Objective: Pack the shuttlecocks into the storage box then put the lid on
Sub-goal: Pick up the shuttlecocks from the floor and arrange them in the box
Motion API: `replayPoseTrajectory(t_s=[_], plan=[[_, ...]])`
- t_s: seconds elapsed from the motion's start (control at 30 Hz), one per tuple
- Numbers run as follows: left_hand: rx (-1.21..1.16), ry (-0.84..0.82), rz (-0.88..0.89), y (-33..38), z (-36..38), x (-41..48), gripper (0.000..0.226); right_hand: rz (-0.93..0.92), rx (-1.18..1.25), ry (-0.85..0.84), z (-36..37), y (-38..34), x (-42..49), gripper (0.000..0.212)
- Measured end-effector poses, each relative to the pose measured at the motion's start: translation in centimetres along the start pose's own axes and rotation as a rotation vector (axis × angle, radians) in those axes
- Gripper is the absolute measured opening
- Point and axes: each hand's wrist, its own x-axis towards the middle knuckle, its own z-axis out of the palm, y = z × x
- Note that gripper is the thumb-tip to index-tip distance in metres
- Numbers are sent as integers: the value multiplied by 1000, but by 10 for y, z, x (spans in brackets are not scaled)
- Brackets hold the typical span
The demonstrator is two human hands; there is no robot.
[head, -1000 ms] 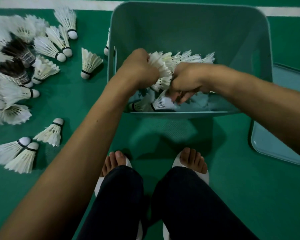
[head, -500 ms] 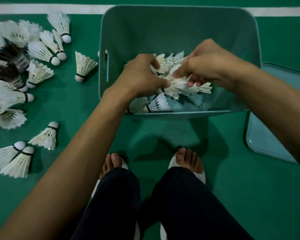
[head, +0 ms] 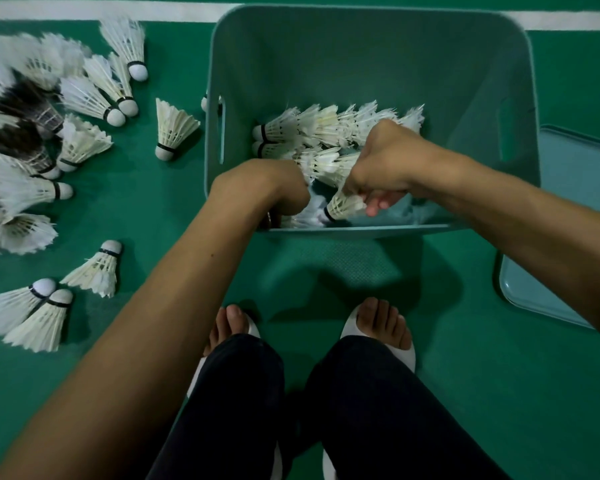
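A teal storage box [head: 371, 60] stands on the green floor in front of me, with several white shuttlecocks [head: 326, 129] lying in a row inside it. Both my hands reach into its near side. My left hand [head: 267, 188] is curled low against the near wall, its fingers hidden among the feathers. My right hand [head: 385, 171] grips a white shuttlecock [head: 343, 206] just above the box bottom. Many more loose shuttlecocks [head: 80, 140] lie on the floor to the left. The teal lid [head: 534, 285] rests flat on the floor at the right.
My two feet in white sandals [head: 385, 327] stand just below the box. A white court line [head: 94, 10] runs along the top. Some dark-feathered shuttlecocks [head: 25, 109] are mixed into the left pile. One shuttlecock [head: 174, 131] stands close to the box's left wall.
Both hands dropped from above the box down to its near inner side. The bunch of shuttlecocks they carried now lies in a row in the box.
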Motion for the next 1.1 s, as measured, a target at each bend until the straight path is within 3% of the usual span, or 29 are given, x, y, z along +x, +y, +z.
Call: replayPoseTrajectory(t_s=[0.27,0.43,0.63,0.77,0.9,1.03,1.1], plan=[[41,3,19,-3,0,6,33,57,85,66,-14,13,1,20],[58,0,22,-4,-2,7,32,94,100,-117,19,4,14,11],[63,8,22,-5,-3,7,26,152,198,-269,32,-13,30,17],[84,80,50,-1,-9,-12,23,78,-33,-193,22,-22,19,27],[-4,317,159,-11,-31,-57,37,-27,-174,3,-10,-46,-11,35],[-511,634,383,-37,-49,-98,20,-244,-58,195,-40,-82,-46,26],[-709,885,325,-59,-52,-94,13,-414,79,246,-44,-104,-55,21]])
